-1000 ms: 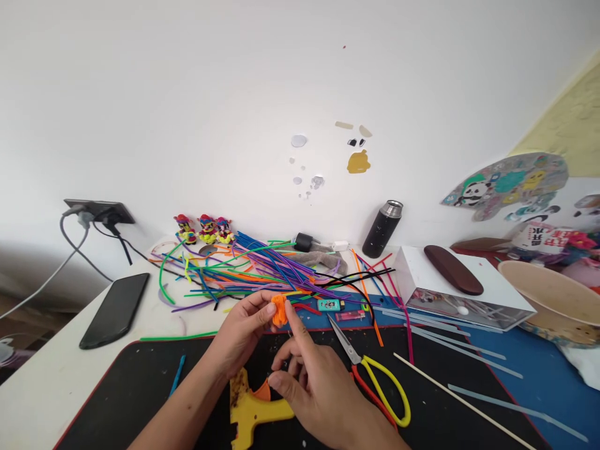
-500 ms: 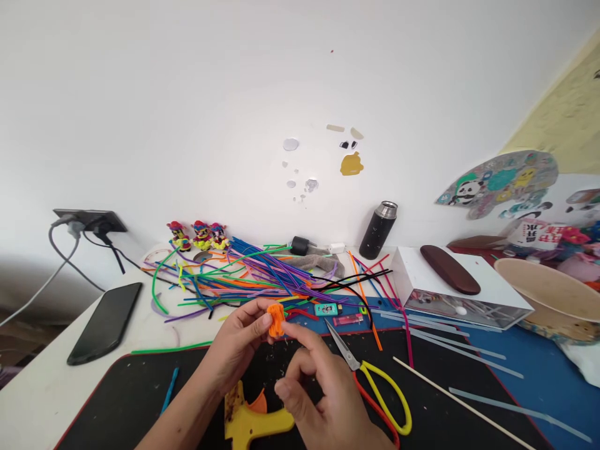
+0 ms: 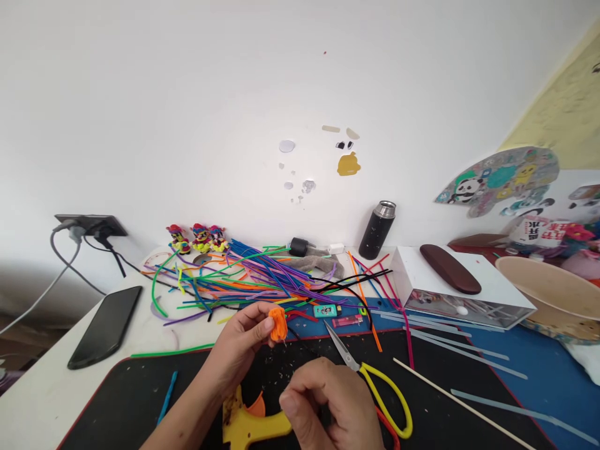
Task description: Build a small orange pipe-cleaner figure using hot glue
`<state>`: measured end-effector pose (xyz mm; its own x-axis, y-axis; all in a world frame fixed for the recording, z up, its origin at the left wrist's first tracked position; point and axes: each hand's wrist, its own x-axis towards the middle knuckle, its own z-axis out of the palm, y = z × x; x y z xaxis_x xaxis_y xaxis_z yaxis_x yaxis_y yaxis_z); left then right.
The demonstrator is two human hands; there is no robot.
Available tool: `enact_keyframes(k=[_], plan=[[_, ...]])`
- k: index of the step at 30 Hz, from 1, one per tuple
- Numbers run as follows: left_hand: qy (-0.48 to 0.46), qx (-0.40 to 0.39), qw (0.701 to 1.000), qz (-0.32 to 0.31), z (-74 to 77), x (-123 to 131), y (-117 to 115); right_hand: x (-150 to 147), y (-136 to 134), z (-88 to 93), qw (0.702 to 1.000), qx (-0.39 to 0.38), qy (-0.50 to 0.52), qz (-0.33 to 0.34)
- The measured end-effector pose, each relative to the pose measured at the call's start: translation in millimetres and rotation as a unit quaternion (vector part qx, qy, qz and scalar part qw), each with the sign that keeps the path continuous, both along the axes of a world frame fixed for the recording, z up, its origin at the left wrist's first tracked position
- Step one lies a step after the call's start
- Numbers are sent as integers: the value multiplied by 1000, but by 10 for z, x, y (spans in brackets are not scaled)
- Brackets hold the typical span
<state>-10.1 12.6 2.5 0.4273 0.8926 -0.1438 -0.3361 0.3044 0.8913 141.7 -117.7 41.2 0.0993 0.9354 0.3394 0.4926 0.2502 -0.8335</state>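
Observation:
My left hand [image 3: 248, 340] pinches a small orange bundle of what looks like coiled pipe cleaner [image 3: 278, 324] between thumb and fingers, raised over the black mat. Lower and to the right, my right hand [image 3: 330, 403] is curled closed, apart from the bundle. Its fingertips are mostly turned from view, so whether anything is in them is hidden. Under my hands lies a yellow hot glue gun [image 3: 253, 427] with an orange trigger, partly covered. Scissors [image 3: 387, 397] with yellow and red handles lie open beside my right hand, blades pointing away.
Many colourful pipe cleaners [image 3: 267, 275] sprawl along the back, by three small figures [image 3: 200, 237]. A black bottle [image 3: 376, 231], a white box [image 3: 487, 306] and clear glue sticks [image 3: 469, 356] are on the right. A wooden stick [image 3: 454, 397] crosses the mat. A phone [image 3: 105, 327] lies left.
My right index finger has drawn back from the orange bundle and curled in. The bundle in my left hand has turned slightly and shifted a little to the right.

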Motion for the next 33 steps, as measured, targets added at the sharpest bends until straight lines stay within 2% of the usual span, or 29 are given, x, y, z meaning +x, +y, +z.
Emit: enact_keyframes(k=[3, 7, 10, 13, 19, 24, 29, 33], plan=[[1, -1, 1000, -3, 3, -9, -9, -14, 39, -15, 1000, 12, 15, 23], [-3, -10, 1000, -4, 20, -15, -15, -45, 108, -52, 990, 84, 81, 79], [0, -13, 1000, -3, 26, -4, -10, -64, 143, -47, 986, 121, 81, 87], [9, -11, 1000, 5, 6, 2, 6, -56, 152, -6, 986, 138, 67, 57], [22, 14, 999, 31, -102, -38, 83, 62, 188, 52, 991, 97, 78, 44], [35, 49, 997, 45, -151, -82, 153, 225, 328, -88, 994, 39, 98, -26], [48, 71, 994, 67, -185, -93, 191, 467, 504, -241, 982, 14, 149, -114], [74, 86, 990, 83, -212, -116, 233, 592, 613, -335, 979, 12, 160, -127]])
